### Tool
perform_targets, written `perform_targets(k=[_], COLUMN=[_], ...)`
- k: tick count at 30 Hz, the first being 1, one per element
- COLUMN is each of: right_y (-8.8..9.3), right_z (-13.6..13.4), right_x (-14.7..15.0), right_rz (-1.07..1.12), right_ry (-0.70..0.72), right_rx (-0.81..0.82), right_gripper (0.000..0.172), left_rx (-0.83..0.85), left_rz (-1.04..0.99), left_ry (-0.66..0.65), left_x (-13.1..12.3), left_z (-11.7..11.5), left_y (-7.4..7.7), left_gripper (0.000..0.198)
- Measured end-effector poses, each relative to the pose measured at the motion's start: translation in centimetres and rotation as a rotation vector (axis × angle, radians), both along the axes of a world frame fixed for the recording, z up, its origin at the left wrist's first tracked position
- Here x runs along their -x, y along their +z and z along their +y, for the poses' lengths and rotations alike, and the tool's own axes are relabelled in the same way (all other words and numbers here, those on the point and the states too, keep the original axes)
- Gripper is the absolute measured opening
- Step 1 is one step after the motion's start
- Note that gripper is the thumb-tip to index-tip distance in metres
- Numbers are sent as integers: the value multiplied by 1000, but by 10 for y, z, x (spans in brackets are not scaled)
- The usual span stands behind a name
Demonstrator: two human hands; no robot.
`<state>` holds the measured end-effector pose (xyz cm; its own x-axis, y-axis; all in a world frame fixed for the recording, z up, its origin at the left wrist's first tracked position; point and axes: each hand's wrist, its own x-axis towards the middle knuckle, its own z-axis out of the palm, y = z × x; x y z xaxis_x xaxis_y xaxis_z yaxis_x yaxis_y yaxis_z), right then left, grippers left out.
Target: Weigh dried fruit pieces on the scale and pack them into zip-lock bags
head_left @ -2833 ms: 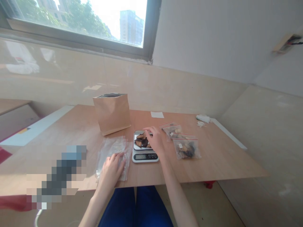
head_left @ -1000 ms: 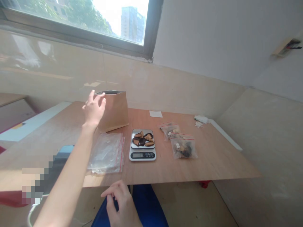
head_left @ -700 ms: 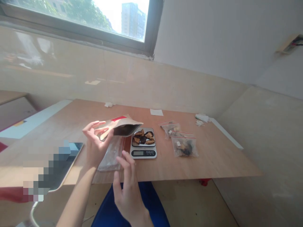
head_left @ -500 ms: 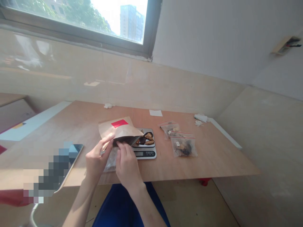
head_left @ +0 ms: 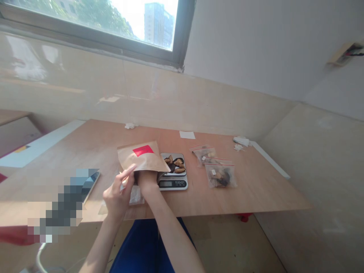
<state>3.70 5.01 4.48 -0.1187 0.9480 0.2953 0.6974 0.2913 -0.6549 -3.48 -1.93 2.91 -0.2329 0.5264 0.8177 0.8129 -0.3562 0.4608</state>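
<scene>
- Right fingers: hidden inside the mouth of the kraft paper pouch (head_left: 141,156), hold untellable; right hand (head_left: 146,182) in to the wrist.
- Left fingers (head_left: 127,171): spread, at the pouch's lower edge, grip unclear; left hand (head_left: 116,196) below.
- Pouch: over the bench (head_left: 227,197), beside a digital kitchen scale (head_left: 173,183); judged light, soft, best taken by the rim.

- Dark blue trousers (head_left: 148,246) are worn, seen at 6 o'clock.
- A bare left forearm (head_left: 99,242) is shown at 7 o'clock, a bare right forearm (head_left: 173,239) at 6 o'clock.
- Long, slim fingers are seen on the left hand (head_left: 116,193) at 8 o'clock.
- The right hand (head_left: 146,182) is seen only in part, also at 8 o'clock.
</scene>
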Motion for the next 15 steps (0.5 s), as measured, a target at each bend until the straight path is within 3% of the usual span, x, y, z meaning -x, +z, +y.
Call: perform_targets(k=[3, 6, 11, 15], right_y=[12, 27, 44, 43], right_z=[-21, -46, -94, -103], right_x=[-11, -27, -55, -82], right_rz=[-77, 15, 313, 539], right_ry=[-57, 5, 14, -55], right_rx=[64, 33, -95, -102], right_gripper=[33, 33, 30, 26], left_rx=[-35, -36, 40, 122], left_rz=[17, -5, -142, -296], left_ry=[-31, -54, -110, -135], left_x=[-1, -1, -2, -3], left_z=[0, 0, 1, 23], left_y=[-2, 2, 28, 50], left_gripper=[19, 20, 21, 26])
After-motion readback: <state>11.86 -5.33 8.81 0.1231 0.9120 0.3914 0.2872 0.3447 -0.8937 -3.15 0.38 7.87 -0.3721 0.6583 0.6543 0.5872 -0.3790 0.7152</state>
